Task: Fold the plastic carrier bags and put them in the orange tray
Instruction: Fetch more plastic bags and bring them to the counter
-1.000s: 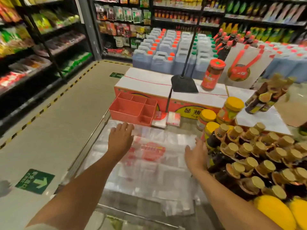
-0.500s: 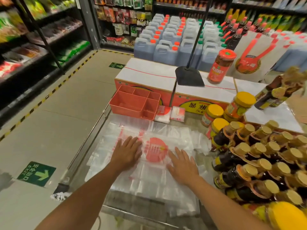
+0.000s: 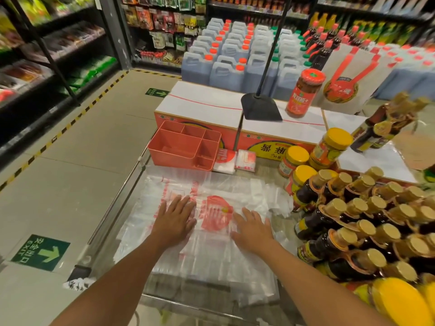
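Left hand point(image 3: 175, 222): lay flat with fingers straight and slightly spread, palm down on the top bag, just left of its round red print.
Right hand point(image 3: 253, 229): also flat and open-fingered, pressed on the same bag just right of the print.
Plastic carrier bags point(image 3: 211, 262): a loose, overlapping pile of thin clear bags with red printing, spread across the near middle of the counter under both hands.
Orange tray point(image 3: 183, 147): a divided tray at the far left of the counter, just beyond the pile and against a carton.
Folded bags point(image 3: 246, 160): two small folded packets lay just right of the tray, outside it.
Counter point(image 3: 131, 198): a shiny surface with a metal rim along its left edge.
Cartons point(image 3: 204, 102): white-topped orange boxes stood beyond the tray, carrying a black stand base point(image 3: 261, 107) and a red-lidded jar point(image 3: 304, 92).
Sauce bottles point(image 3: 353, 220): dark, gold-capped, crowded at the right, near the right hand.
Yellow-lidded jars point(image 3: 294, 161): stacked at the far right of the pile.
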Demonstrator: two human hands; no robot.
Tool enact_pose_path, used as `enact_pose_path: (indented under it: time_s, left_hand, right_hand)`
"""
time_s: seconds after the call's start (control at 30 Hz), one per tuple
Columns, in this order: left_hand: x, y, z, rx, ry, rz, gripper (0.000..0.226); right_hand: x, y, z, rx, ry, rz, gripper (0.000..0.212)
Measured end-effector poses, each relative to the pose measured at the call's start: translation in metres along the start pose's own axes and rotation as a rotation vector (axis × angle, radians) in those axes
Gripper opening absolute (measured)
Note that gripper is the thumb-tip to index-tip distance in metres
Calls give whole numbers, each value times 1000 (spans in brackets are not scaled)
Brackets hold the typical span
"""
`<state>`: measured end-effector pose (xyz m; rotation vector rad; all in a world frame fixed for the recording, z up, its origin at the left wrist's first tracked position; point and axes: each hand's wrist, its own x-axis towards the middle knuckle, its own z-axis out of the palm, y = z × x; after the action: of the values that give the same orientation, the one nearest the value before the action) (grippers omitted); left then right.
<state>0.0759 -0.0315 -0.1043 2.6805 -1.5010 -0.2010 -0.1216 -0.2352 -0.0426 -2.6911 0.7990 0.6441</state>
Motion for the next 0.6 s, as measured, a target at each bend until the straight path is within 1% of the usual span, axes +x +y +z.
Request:
enact_pose_path:
  time_s: [0.07,0.17,0.33,0.5,0.6]
  left_hand:
    - [4,4,-10,-31,-38,-20,63]
    - [8,15,-36,-49,-23,-63,51]
    - [18,37,-90,-37,178,-29,37]
    - [31,81,-156,5,336,66,37]
    - [32,118,-197,28,433,119,37]
  right_hand:
    - [-2,-2,-13,58,34,6,60]
    - [-10,-1,-32,95,130,-11,52]
    - [-30,-3,-77,98,310,-84,46]
    - [-71,5,-136,80,480,-140,45]
    - [-111,24,-167,78,604,-131,40]
